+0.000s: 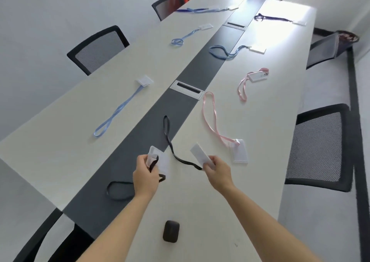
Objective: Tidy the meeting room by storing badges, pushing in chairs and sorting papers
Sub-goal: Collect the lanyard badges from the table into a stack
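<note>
Right now, nearest me, a small dark case (170, 231) sits on the table (266, 125) between my forearms, out of the way. Just past it my hands are apart. My left hand (145, 173) grips a clear badge holder (158, 155), whose black lanyard (108, 189) trails in a loop to the left over the dark centre strip (144, 137). My right hand (217, 168) pinches a white card (199, 153) by its near end, lifted off the table. Another run of black strap (181, 161) lies between my hands, ending near my right fingers; I cannot tell whether it is the same lanyard. I judge the step to be pairing card and holder. To do it well I would turn the holder's mouth toward the card, square the card's short edge to it, and keep the strap clear of the opening so nothing snags. Just beyond, to the right, lies a pink-lanyard badge (239, 151), with a second pink one (256, 76) farther on and a blue-lanyard badge (120, 109) to the left. More lie toward the far end, none yet stored. A mesh chair (320, 147) stands at the right edge.
</note>
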Tool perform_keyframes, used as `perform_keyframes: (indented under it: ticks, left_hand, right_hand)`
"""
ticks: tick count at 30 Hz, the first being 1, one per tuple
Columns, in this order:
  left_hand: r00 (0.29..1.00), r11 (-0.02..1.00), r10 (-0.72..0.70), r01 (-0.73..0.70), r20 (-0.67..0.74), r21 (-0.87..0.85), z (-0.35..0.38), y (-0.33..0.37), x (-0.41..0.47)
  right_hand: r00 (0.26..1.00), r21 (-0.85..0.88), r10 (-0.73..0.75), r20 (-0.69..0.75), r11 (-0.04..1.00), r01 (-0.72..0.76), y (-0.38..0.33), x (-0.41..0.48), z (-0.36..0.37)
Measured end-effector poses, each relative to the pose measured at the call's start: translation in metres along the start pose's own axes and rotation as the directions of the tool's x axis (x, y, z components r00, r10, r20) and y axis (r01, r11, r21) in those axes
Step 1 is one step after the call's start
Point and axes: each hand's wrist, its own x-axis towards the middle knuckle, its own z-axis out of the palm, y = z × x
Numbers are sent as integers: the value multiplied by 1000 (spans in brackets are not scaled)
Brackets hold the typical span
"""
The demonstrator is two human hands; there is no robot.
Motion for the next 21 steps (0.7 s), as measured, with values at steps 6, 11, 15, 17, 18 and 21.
perform_keyframes:
  ticks: [6,11,15,17,18,21]
  left_hand:
    - [994,938,22,16,106,-346,-9,43,7]
    - [979,912,95,-13,180,-411,11,73,-9]
    - [954,887,190,-64,233,-457,28,104,-38]
    - [944,876,237,-107,227,-471,36,117,-53]
    - [938,876,265,-138,222,-461,40,122,-60]
    - [897,899,384,-309,219,-312,53,139,-79]
  right_hand:
    - [986,258,-43,-159,963,84,-24,-18,-36]
    - [973,535,49,-227,841,82,-10,-43,-72]
    - [971,680,89,-221,728,87,2,-59,-109]
    - [969,718,98,-226,689,98,4,-64,-128]
    - [967,734,98,-234,671,109,5,-67,-138]
    - [959,743,104,-265,655,134,3,-73,-166]
